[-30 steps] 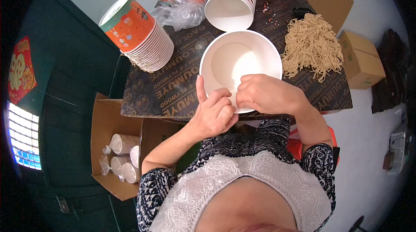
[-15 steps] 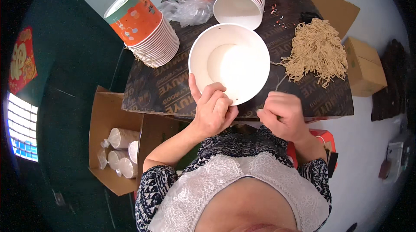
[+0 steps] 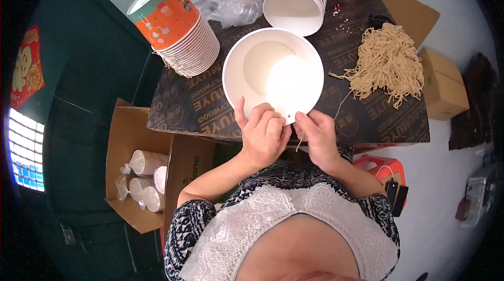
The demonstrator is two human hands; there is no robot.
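Observation:
A white paper tub is tipped so that its open mouth and inside show. My left hand is closed on the near rim, with its index finger raised against the side. A small hole shows in the wall near the rim, beside the left fingertips. At that hole, my right hand pinches a thin beige cord. One length of it hangs below the fingers, and another runs toward a heap of beige cords on the right of the table. Whether the cord passes through the hole is hidden.
Stacked tubs with orange print stand at the left, and a nested white stack lies behind the tub. Crumpled clear plastic sits on the dark table. Below left, a cardboard box holds bagged white tubs.
My right hand has moved left with the cord, from beside the tub to the holed rim. The tub has turned slightly in my left hand, which keeps its hold.

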